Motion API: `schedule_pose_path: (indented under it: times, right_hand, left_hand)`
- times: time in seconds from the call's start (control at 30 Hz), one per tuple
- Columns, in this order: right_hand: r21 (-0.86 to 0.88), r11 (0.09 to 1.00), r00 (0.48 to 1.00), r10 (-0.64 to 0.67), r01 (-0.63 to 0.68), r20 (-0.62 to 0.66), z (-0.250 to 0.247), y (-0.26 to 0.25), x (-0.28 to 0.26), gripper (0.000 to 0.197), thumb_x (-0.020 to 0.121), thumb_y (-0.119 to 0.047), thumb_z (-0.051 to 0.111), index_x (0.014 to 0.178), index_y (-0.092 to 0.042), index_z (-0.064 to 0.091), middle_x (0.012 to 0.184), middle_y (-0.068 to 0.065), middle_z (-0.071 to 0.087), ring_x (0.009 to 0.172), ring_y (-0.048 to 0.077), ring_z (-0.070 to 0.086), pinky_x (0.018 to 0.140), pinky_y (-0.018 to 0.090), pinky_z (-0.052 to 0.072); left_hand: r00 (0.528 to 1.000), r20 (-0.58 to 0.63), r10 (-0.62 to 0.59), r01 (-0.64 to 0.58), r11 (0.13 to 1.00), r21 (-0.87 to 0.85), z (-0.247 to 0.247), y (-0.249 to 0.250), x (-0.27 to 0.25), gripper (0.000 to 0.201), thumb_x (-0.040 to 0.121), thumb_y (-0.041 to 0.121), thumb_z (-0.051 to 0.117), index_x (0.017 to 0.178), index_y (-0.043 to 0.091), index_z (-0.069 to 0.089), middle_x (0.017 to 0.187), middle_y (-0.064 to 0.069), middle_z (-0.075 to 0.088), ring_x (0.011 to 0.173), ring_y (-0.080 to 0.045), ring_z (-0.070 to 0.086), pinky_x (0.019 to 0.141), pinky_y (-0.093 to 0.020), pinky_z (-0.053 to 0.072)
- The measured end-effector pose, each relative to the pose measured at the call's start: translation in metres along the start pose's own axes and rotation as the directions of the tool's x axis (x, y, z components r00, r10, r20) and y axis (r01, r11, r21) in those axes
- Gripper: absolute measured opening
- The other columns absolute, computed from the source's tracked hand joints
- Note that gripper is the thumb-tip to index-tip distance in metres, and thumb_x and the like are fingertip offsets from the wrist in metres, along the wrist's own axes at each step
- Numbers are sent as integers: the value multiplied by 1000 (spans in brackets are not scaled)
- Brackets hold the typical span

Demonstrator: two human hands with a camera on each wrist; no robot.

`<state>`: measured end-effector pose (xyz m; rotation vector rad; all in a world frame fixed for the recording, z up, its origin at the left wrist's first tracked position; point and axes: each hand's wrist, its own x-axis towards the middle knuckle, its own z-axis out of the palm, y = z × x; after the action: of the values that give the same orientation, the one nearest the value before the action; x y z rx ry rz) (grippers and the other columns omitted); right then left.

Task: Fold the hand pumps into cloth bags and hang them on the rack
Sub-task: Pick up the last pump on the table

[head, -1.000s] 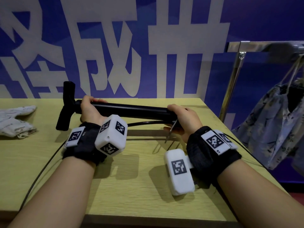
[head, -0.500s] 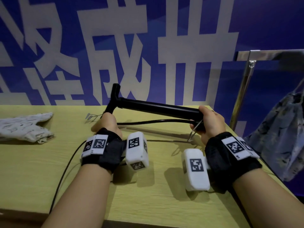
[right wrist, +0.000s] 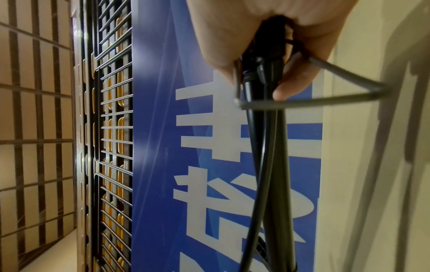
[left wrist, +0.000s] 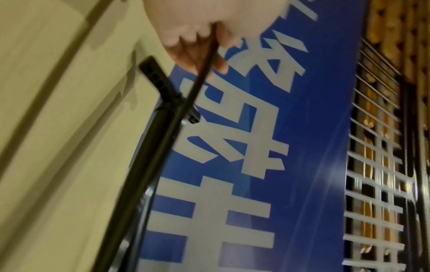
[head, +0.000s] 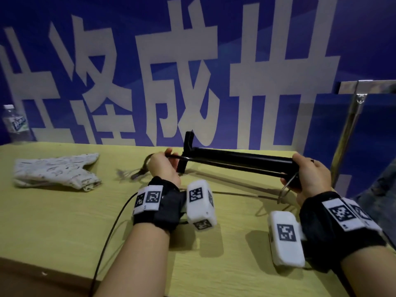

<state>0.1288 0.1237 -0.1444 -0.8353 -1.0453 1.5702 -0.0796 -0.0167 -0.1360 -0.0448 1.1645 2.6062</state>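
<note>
- Black hand pump (head: 242, 160) lies level above the table (head: 64, 221), centre right of the head view, held at both ends.
- My right hand (head: 310, 174) curls round its base, wire foot loop (right wrist: 325, 95) poking out.
- My left hand (head: 162, 166) pinches the thin hose (left wrist: 200, 77) near the T-handle.
- Patterned cloth bag (head: 55, 170) lies at left.
- Metal rack (head: 351, 125) stands at the right edge.

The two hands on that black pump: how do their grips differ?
The right hand wraps round the thick base end of the pump, by its wire foot loop; the left hand pinches only the thin hose near the handle end. The right hand sits nearer the rack, the left nearer the cloth bag. Both wear black wristbands and are raised off the table.
</note>
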Motion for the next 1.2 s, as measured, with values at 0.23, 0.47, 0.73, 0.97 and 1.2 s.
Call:
schedule_pose_path:
  times: [0.23, 0.47, 0.73, 0.97, 1.2]
  right_hand:
    - [-25, 1000, 999, 8, -7, 36, -6, -5, -1, 4, 90, -17, 58, 89, -14, 56, 87, 5, 57, 74, 19, 57, 55, 29, 47]
    - [-63, 998, 994, 26, -20, 103, -1, -5, -6, 8, 92, -20, 55, 96, -13, 56, 90, 6, 59, 76, 19, 59, 57, 28, 48]
    - [-81, 994, 993, 81, -74, 85, -6, -7, -3, 8, 91, -20, 57, 87, -14, 54, 87, 6, 58, 74, 19, 57, 56, 27, 46]
    - [-89, 985, 985, 158, -151, 75, -7, -7, -1, 12, 91, -19, 56, 83, -11, 51, 82, 7, 56, 70, 18, 55, 54, 26, 44]
    - [-108, 957, 957, 278, -269, 77, -11, -5, 2, 15, 93, -21, 53, 84, -9, 50, 84, 11, 56, 68, 20, 55, 37, 17, 46]
  left_hand:
    - [952, 98, 291, -306, 880, 363, -8, 1, 7, 8, 91, 13, 56, 89, 6, 60, 76, 5, 56, 73, -10, 49, 75, -26, 35]
    - [988, 29, 154, -147, 846, 513, -23, -3, 24, 22, 87, 15, 54, 67, 9, 47, 72, -6, 50, 74, -25, 47, 68, -33, 35]
    - [996, 85, 22, -64, 844, 533, -25, -3, 29, 52, 73, 25, 57, 117, 0, 42, 111, -21, 56, 88, -29, 56, 66, -33, 38]
    - [978, 171, 119, -193, 828, 527, -21, -4, 34, 26, 90, 8, 45, 115, 10, 49, 101, -11, 51, 87, -23, 53, 72, -30, 44]
    - [974, 181, 134, -203, 870, 449, -22, -3, 33, 22, 91, 4, 42, 107, 9, 55, 88, -8, 56, 77, -20, 55, 67, -27, 46]
